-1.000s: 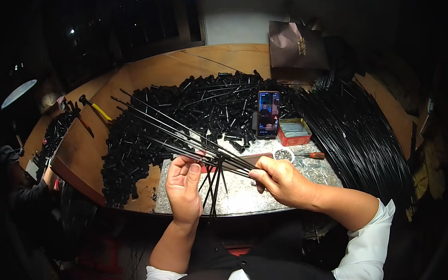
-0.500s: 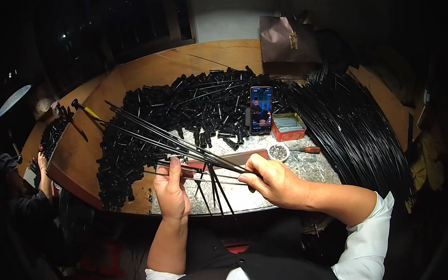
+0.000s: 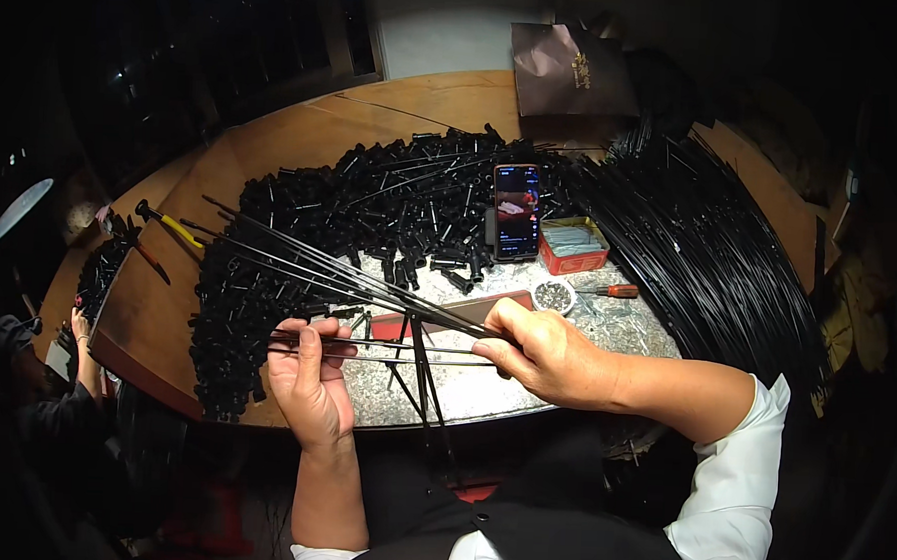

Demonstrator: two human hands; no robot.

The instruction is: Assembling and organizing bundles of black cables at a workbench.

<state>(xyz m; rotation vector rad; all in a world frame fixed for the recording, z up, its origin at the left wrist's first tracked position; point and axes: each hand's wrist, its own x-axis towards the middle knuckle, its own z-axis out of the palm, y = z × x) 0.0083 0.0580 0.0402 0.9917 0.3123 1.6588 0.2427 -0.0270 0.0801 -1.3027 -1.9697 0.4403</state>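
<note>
My right hand [image 3: 563, 361] is closed round the near ends of several thin black rods [image 3: 354, 272], which fan out toward the far left over the worktop. From the same bundle, shorter black pieces hang down below the crossing point between my hands. My left hand [image 3: 314, 389] is closed on rods further along to the left, its thumb lying over them and its fingers curled beneath. A red-edged strip [image 3: 452, 313] lies on the pale work surface behind the rods.
Black tubular parts [image 3: 372, 207] are heaped at the left and back, with long black rods [image 3: 710, 251] stacked right. A phone [image 3: 515, 213], red tin [image 3: 574, 247], small white dish [image 3: 553, 296] and screwdriver [image 3: 610, 290] stand between. A yellow-handled tool [image 3: 176, 225] lies left; a person [image 3: 69, 374] works beyond.
My left hand has slid to the left along the rods, away from my right hand. My right hand keeps its hold, nearly in place. The phone's picture has changed.
</note>
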